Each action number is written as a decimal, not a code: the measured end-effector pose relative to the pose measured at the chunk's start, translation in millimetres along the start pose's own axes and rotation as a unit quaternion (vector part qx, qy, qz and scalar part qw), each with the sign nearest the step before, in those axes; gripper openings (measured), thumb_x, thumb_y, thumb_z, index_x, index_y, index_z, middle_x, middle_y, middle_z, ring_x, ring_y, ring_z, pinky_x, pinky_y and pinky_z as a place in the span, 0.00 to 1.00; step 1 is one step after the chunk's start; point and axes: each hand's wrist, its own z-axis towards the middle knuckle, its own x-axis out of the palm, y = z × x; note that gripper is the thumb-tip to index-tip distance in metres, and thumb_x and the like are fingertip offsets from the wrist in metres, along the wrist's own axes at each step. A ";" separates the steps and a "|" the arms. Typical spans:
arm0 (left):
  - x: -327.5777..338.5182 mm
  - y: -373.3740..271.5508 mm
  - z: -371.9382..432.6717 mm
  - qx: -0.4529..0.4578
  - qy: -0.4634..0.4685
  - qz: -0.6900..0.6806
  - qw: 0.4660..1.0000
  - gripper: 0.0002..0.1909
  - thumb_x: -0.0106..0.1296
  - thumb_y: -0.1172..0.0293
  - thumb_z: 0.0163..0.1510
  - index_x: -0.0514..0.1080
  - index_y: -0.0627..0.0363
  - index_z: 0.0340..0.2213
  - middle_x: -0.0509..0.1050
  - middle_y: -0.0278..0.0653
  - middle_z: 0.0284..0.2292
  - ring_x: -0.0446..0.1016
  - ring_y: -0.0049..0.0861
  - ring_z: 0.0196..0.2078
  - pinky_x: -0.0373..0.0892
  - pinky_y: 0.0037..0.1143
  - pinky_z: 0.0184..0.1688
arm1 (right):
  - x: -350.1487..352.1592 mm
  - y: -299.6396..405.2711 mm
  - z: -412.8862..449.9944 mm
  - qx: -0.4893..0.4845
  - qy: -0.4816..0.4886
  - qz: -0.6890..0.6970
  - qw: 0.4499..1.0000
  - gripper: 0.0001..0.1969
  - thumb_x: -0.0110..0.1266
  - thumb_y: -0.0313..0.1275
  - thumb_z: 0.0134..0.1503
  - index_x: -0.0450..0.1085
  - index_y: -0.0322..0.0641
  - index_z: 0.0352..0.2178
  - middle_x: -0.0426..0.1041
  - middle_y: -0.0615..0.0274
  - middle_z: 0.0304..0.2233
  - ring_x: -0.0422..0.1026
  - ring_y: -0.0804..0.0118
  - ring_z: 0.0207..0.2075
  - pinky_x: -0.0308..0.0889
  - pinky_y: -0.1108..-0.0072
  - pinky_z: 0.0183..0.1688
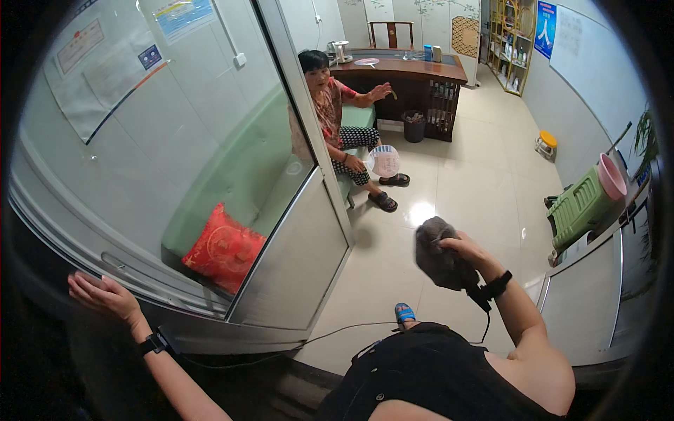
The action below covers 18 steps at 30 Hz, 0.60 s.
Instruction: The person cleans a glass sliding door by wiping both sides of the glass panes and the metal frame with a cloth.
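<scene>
A dark grey crumpled cloth hangs from my right hand, which is closed around its side, above the tiled floor of the doorway. My left hand is stretched out at the far left, palm up, slightly blurred and holding nothing. It is nearest the lower metal frame of a glazed partition; whether it touches the frame I cannot tell. A black strap circles my right wrist and another black band my left. A thin cable runs from the left band towards my body.
A metal-framed door panel stands left of the doorway. Beyond it, a seated person holds a round fan on a green sofa with a red cushion. A wooden desk stands behind. Green plastic stool and pink basin are right.
</scene>
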 end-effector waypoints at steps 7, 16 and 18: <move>4.6 -2.5 1.2 0.009 -0.009 0.019 1.000 0.26 0.38 0.65 0.62 0.54 0.62 0.59 0.58 0.50 0.59 0.57 0.48 0.61 0.52 0.44 0.63 | -36.3 -49.5 -25.5 0.062 -0.169 0.131 0.975 0.17 0.50 0.40 0.54 0.71 0.36 0.36 0.73 0.62 0.33 0.71 0.69 0.34 0.68 0.77 0.39; -1.4 5.3 -0.4 0.007 0.002 0.049 0.999 0.27 0.42 0.65 0.62 0.55 0.63 0.59 0.59 0.52 0.59 0.58 0.48 0.61 0.53 0.44 0.63 | -152.8 -152.4 -61.6 0.117 -0.324 0.130 0.930 0.22 0.53 0.45 0.51 0.72 0.35 0.38 0.73 0.62 0.34 0.70 0.67 0.36 0.66 0.74 0.40; -0.3 1.4 -2.9 0.003 0.013 0.045 0.999 0.27 0.42 0.65 0.62 0.55 0.63 0.59 0.58 0.51 0.59 0.58 0.47 0.61 0.53 0.43 0.63 | -173.0 -143.9 -65.1 0.101 -0.367 0.199 0.903 0.21 0.53 0.45 0.51 0.71 0.35 0.35 0.72 0.62 0.32 0.70 0.66 0.32 0.68 0.73 0.36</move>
